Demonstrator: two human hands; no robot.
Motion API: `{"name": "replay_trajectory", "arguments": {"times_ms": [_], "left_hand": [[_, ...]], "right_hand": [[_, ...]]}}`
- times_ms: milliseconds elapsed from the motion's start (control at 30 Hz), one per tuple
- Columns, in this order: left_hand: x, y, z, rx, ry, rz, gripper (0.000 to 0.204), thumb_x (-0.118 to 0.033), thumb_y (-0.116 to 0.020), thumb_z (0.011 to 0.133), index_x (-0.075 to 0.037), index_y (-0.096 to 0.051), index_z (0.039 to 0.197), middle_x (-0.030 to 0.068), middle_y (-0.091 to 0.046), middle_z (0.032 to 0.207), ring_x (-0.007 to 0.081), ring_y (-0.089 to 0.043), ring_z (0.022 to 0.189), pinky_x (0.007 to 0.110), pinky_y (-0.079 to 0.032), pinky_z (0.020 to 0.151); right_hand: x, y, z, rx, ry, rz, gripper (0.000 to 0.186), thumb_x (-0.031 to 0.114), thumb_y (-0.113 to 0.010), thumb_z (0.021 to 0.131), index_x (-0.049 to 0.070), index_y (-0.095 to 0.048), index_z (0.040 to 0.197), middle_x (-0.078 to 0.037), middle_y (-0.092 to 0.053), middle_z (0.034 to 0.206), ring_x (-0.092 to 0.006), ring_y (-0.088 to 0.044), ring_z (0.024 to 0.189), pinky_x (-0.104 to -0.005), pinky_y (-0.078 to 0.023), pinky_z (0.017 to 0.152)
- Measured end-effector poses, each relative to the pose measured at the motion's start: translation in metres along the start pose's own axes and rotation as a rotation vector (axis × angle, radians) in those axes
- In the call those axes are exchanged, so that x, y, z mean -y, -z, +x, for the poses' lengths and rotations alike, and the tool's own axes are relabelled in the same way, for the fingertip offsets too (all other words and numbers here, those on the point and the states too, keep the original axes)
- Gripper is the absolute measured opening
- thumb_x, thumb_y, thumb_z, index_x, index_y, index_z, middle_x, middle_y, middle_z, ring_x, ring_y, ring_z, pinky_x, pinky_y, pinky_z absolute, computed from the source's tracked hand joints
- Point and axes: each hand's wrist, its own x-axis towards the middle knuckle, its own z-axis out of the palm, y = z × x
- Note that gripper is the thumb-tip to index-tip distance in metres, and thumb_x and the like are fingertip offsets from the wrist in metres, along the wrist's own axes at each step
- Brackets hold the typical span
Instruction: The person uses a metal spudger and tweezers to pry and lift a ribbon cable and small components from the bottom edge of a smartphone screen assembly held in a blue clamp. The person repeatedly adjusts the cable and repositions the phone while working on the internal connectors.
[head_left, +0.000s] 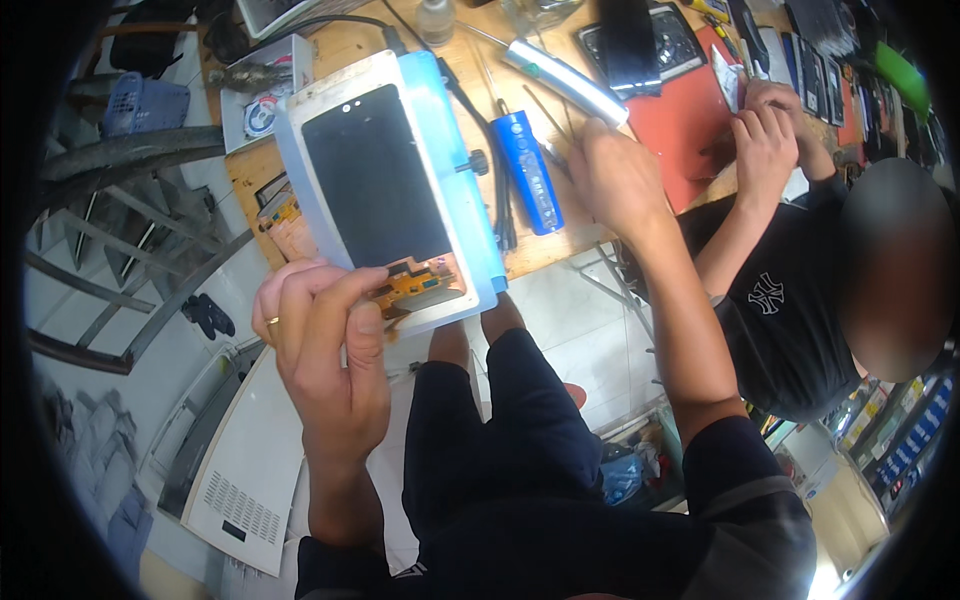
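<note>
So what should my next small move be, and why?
Probably bring your right hand over to steady the blue-and-white fixture: your left hand is at the orange flex, while the right is over by the blue tool.

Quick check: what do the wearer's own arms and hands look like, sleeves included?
The left hand and right hand are ungloved; a thin gold-coloured ring sits on a left finger. The forearms are bare, below dark sleeves; a greyer band crosses the right one.
</note>
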Motion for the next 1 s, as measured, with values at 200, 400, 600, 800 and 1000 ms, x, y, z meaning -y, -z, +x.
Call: {"name": "replay_trajectory", "arguments": {"times_ms": [200, 400, 600, 800, 1000], "left_hand": [[0.001, 0.000, -0.001, 0.017, -0.015, 0.027, 0.021, -0.020, -0.073, 0.100, -0.007, -0.077, 0.116, 0.0103, -0.067, 0.108, 0.0338, -0.061, 0.117, 0.051, -0.035, 0.113], [0.000, -0.006, 0.003, -0.022, -0.039, 0.044, 0.021, -0.013, -0.083, 0.091, -0.009, -0.076, 0.110, 0.0058, -0.070, 0.108, 0.0325, -0.062, 0.117, 0.050, -0.034, 0.113], [-0.004, -0.006, 0.007, -0.021, -0.033, 0.064, 0.014, -0.009, -0.080, 0.094, -0.009, -0.077, 0.108, 0.0041, -0.073, 0.105, 0.0323, -0.064, 0.115, 0.047, -0.035, 0.112], [-0.008, -0.003, 0.009, 0.000, -0.048, 0.090, 0.010, -0.011, -0.080, 0.097, -0.009, -0.080, 0.106, 0.0038, -0.071, 0.100, 0.0314, -0.064, 0.112, 0.046, -0.035, 0.111], [-0.007, -0.005, 0.009, -0.010, -0.062, 0.090, 0.007, -0.012, -0.080, 0.097, -0.010, -0.080, 0.104, 0.0040, -0.069, 0.097, 0.0314, -0.063, 0.109, 0.045, -0.036, 0.109]], "right_hand": [[-0.004, 0.051, -0.032, -0.140, -0.030, 0.787, 0.008, -0.003, -0.066, 0.105, -0.002, -0.069, 0.113, -0.010, -0.073, 0.090, -0.0163, -0.071, 0.079, -0.0295, -0.058, 0.074], [0.013, 0.090, -0.038, 0.068, 0.303, 1.123, 0.013, -0.008, -0.060, 0.106, -0.007, -0.070, 0.113, -0.010, -0.072, 0.104, -0.0123, -0.068, 0.093, -0.0258, -0.056, 0.085], [0.028, 0.092, -0.027, 0.142, 0.379, 0.920, 0.008, -0.002, -0.068, 0.105, -0.004, -0.071, 0.113, -0.008, -0.068, 0.109, -0.0157, -0.064, 0.098, -0.0294, -0.050, 0.087], [0.033, 0.092, -0.020, 0.052, 0.610, 0.756, 0.007, -0.001, -0.076, 0.100, -0.004, -0.074, 0.105, -0.010, -0.070, 0.096, -0.0199, -0.066, 0.088, -0.0315, -0.050, 0.079], [0.036, 0.090, -0.014, 0.026, 0.732, 0.757, 0.007, -0.003, -0.076, 0.097, -0.004, -0.074, 0.103, -0.011, -0.070, 0.094, -0.0216, -0.066, 0.086, -0.0328, -0.049, 0.076]]}}
